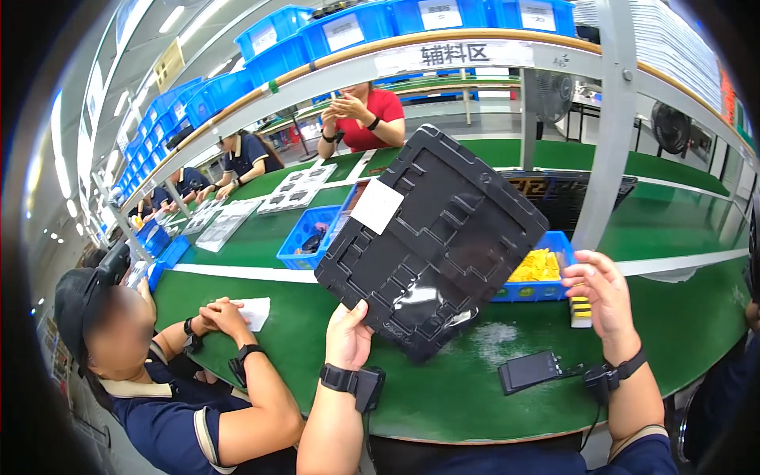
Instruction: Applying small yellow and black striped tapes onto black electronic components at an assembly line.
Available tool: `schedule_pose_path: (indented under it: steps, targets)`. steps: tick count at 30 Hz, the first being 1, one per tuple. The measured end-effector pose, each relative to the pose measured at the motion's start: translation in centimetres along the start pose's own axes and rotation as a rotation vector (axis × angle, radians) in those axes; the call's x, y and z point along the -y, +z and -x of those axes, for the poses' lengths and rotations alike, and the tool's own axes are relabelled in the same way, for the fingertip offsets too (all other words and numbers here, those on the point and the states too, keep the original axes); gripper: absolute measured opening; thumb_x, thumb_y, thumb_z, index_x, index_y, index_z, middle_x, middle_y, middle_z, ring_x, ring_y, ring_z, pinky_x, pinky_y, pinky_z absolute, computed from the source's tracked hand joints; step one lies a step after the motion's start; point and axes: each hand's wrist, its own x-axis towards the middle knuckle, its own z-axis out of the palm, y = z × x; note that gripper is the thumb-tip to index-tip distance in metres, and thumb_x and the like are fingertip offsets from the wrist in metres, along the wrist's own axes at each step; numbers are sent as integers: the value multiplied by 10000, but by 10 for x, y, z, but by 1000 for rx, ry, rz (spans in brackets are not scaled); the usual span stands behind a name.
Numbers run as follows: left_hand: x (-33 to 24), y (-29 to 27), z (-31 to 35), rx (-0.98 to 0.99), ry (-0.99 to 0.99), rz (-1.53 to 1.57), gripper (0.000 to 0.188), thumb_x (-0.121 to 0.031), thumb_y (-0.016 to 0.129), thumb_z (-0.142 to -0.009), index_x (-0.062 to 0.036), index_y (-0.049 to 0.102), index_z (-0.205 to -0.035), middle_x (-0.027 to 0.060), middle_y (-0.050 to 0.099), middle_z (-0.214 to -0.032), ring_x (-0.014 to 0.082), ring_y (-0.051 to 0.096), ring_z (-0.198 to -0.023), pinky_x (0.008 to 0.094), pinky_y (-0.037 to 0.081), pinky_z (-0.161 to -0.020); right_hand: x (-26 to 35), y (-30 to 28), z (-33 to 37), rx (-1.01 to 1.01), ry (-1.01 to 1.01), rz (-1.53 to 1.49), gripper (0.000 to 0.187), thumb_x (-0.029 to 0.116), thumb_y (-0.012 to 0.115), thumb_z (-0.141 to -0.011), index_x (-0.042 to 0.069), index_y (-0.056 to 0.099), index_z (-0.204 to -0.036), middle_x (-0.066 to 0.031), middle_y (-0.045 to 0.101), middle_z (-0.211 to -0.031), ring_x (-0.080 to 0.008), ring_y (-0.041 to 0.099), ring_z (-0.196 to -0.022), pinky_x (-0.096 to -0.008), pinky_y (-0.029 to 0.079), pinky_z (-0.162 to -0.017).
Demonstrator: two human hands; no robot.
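Observation:
My left hand [348, 336] grips the lower left edge of a black moulded plastic tray [455, 226], thumb on its face. The tray is held up tilted above the green table, and a white paper label [377, 207] sits on its upper left part. To the right, my right hand [603, 297] is raised with its fingers apart and nothing visible in it. It is beside a blue bin [518, 294] of yellow pieces [538, 267], partly covered by the tray. Just below those fingers stands a small yellow-and-black striped item [581, 312].
A black handheld device [529, 370] with a cable lies on the green table [467, 404]. Behind are a blue basket [299, 237], another black tray [609, 190] and a metal post [606, 142]. A co-worker's clasped hands [223, 314] rest at left; a person in red [380, 119] sits opposite.

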Motion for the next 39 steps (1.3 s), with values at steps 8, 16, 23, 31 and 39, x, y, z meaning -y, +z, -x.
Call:
schedule_pose_path:
  steps: [8, 16, 23, 31, 39]
  targets:
    - [3, -16, -5, -74, 44, 0, 310, -135, 568, -859, -12, 503, -1136, 86, 599, -1057, 205, 593, -952, 353, 489, -833, -22, -65, -14, -200, -192, 1068, 222, 161, 669, -751, -12, 620, -881, -112, 621, -792, -183, 608, -696, -293, 480, -614]
    - [-1, -20, -4, -126, 99, -16, 318, -138, 560, -870, -25, 493, -1160, 82, 581, -1109, 206, 572, -1002, 362, 466, -867, -17, -59, -12, -85, 272, 1499, 322, 280, 784, -596, 12, 615, -656, -157, 625, -698, -281, 616, -714, -371, 478, -651]
    - [3, -21, -5, -133, 105, -28, 287, -130, 541, -882, -27, 497, -1146, 84, 584, -1100, 207, 578, -995, 367, 477, -858, -26, -76, -18, -81, 435, 1456, 359, 305, 780, -620, -12, 612, -604, -166, 617, -639, -281, 606, -612, -372, 472, -592]
    - [12, -52, -26, -221, 115, 135, 264, -158, 560, -880, -18, 535, -1102, 82, 611, -1079, 210, 588, -981, 357, 491, -835, -36, -95, -19, -120, 360, 1263, 207, 177, 709, -666, 5, 621, -590, -134, 583, -534, -208, 580, -484, -335, 466, -512]
    - [13, -104, -52, -305, 134, 238, 217, -143, 509, -905, -13, 553, -1074, 118, 615, -1079, 227, 591, -988, 352, 477, -891, -34, -86, -23, 14, 441, 1402, 370, 390, 743, -640, 34, 666, -704, -143, 635, -700, -284, 623, -692, -381, 488, -669]
